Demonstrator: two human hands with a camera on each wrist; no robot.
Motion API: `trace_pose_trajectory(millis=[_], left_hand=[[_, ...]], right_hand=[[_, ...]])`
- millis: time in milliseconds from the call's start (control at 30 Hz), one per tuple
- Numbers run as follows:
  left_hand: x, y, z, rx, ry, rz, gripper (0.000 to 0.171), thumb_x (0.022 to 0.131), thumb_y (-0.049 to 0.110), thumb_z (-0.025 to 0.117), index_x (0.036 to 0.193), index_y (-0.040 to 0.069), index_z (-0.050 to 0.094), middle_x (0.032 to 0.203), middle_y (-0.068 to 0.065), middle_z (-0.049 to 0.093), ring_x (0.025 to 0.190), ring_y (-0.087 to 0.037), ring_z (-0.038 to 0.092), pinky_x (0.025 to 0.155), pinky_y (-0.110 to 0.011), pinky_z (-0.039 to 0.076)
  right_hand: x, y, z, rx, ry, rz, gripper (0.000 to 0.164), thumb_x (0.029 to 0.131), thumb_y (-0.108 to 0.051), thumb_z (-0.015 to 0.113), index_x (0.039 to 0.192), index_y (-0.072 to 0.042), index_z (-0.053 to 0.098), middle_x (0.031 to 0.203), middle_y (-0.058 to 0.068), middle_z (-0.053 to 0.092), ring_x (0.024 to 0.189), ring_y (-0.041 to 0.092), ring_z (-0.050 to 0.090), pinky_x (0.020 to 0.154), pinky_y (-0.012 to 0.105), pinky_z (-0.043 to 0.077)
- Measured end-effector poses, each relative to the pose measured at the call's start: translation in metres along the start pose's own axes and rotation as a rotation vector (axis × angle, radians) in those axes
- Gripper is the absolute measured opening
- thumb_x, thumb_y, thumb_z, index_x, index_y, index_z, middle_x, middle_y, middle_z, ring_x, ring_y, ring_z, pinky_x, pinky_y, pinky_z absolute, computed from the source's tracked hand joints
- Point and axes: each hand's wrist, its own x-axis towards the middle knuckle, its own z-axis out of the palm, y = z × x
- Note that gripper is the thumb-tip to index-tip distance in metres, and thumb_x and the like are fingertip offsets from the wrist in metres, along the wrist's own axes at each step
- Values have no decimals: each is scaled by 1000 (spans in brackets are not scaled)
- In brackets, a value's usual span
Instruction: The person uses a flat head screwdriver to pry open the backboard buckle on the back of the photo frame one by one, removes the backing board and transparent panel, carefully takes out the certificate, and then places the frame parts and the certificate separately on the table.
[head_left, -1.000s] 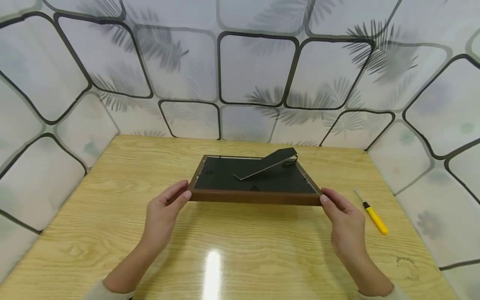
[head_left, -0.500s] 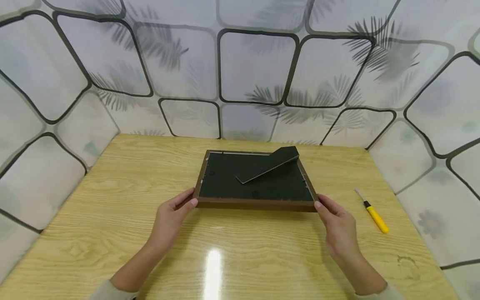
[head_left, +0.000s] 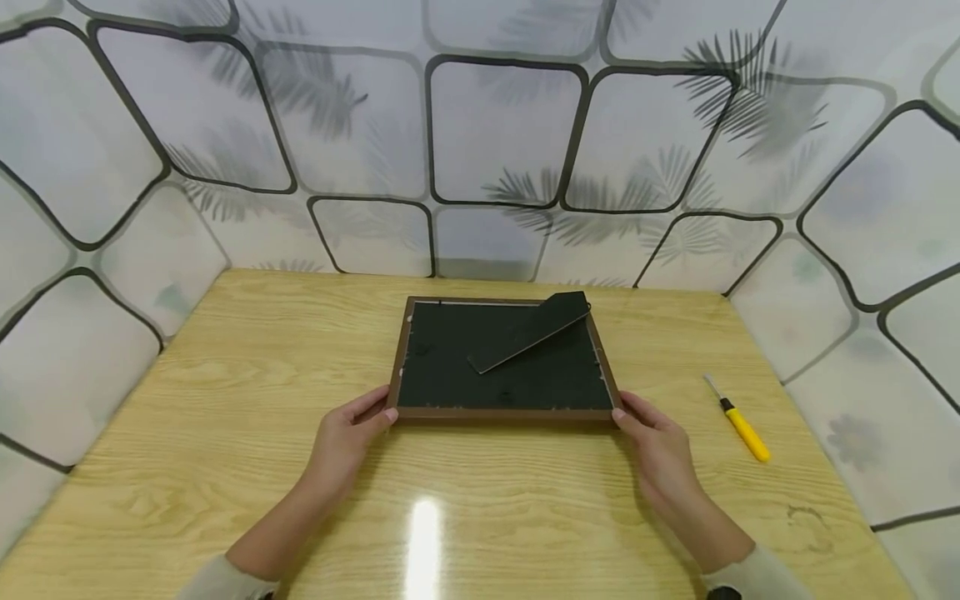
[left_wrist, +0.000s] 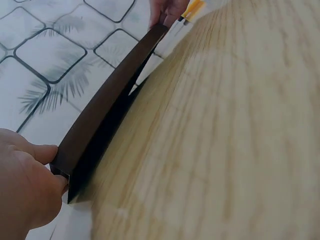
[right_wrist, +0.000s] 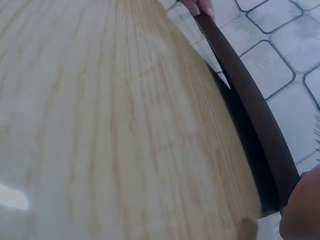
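Nearest us, a pale left sleeve (head_left: 225, 581) and a pale right sleeve (head_left: 757, 579) come in from the near edge, with a long streak of glare (head_left: 423, 550) shining on the wood-grained worktop (head_left: 510, 517) between them. On to the hands! The left hand (head_left: 341, 446) is on the near left corner of the picture frame (head_left: 502, 414), its grip pinching the brown rim, thumb at the near face. Over on the right, the right hand (head_left: 660, 446) mirrors it: grip pinching the near right corner, thumb on the rim again. So the picture frame sits between the two hands, over the middle of the worktop. Both wrist views look in under the near rim at a dark strip; whether the far side touches the wood, I can't tell. Across its upper face runs the black backing (head_left: 442, 350), and there's the black stand (head_left: 536, 332), slanting from the middle to the far right corner. Out to the right, well apart from the right hand, lies a screwdriver (head_left: 742, 425), yellow handle near, metal tip pointing far and left. And at the far side, the wall covering (head_left: 506, 133): dark rounded outlines, grey leaf prints.
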Motion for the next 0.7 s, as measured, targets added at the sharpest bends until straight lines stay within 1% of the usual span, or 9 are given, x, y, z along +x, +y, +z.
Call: trace_pose_trajectory(millis=[133,300,400,700], left_hand=[[3,-3,0,-9,13,-6,52,101,9,60,149,-2,44,154,-19,45,143,-26,43,101,-19,46],[8,-7,2,-23,17,-1,52,101,6,60,149,-4,44,154,-21,43,144,-28,41,103,-21,44],[9,-8,3,-33,9,-4,53,100,3,59,149,-6,42,156,-22,41,146,-28,39,103,-20,44],[11,-11,2,-48,-1,-11,53,100,2,58,150,-7,41,157,-22,39,146,-29,38,103,-20,44]], right_hand=[[5,3,3,6,3,1,58,104,-10,56,157,-5,33,163,9,32,148,16,34,112,18,37],[8,7,2,-9,-10,-17,59,104,-6,54,158,-2,31,163,13,31,149,19,33,101,9,42],[9,9,2,-31,-18,-24,59,104,-5,53,158,-2,29,162,14,31,149,21,32,96,6,43],[10,12,2,-74,-20,-41,59,104,-6,54,158,-2,30,162,15,32,149,22,33,93,5,44]])
